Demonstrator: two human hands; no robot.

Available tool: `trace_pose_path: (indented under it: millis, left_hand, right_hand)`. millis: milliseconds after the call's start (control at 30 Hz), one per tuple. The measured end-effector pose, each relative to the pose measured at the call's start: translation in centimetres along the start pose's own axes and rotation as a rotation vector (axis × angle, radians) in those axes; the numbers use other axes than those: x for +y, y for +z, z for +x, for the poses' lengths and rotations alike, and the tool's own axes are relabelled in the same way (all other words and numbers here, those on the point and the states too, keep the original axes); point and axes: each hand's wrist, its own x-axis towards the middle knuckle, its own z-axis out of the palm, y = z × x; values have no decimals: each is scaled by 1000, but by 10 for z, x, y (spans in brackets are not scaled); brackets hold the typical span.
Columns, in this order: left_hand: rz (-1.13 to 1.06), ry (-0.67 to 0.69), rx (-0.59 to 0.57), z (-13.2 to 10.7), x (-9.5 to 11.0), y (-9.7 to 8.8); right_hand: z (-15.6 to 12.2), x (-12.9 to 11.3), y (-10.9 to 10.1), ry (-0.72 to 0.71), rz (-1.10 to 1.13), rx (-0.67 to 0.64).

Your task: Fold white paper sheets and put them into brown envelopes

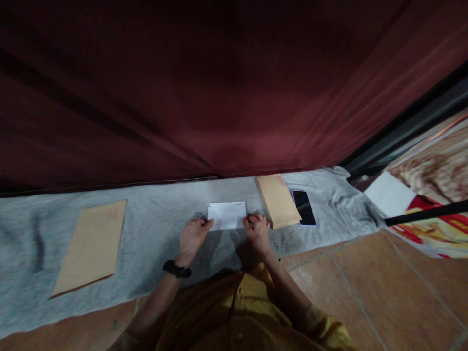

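Note:
A folded white paper (pixel 227 215) lies on a grey cloth (pixel 157 229) spread over the floor. My left hand (pixel 192 236), with a black band on its wrist, has its fingers curled at the paper's lower left corner. My right hand (pixel 258 229) presses with bent fingers on the paper's lower right corner. Both hands touch the paper, which stays flat on the cloth.
A brown envelope (pixel 92 246) lies at the left of the cloth, a stack of brown envelopes (pixel 277 200) just right of my right hand, a dark phone (pixel 303 207) beside it. A dark red curtain (pixel 219 87) hangs behind. Tiled floor (pixel 365 292) and printed sheets (pixel 435 195) lie to the right.

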Motion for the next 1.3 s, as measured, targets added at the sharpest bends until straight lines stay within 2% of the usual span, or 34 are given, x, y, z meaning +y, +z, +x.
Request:
trace_pose_path:
  millis: [200, 467, 700, 933, 1100, 1300]
  left_hand:
    - [17, 10, 11, 2, -1, -1]
    - [-158, 63, -126, -2, -13, -5]
    - [-160, 32, -80, 1, -9, -5]
    - [-251, 32, -72, 2, -12, -4]
    - [-402, 37, -101, -4, -13, 0]
    - [-806, 44, -178, -16, -18, 7]
  right_hand:
    - [1, -5, 0, -7, -69, 24]
    - [1, -5, -1, -43, -107, 42]
    - [0, -4, -3, -63, -112, 26]
    - [0, -1, -3, -75, -81, 21]
    - [-1, 7, -3, -92, 15, 18]
    - [-5, 24, -10, -200, 290, -25]
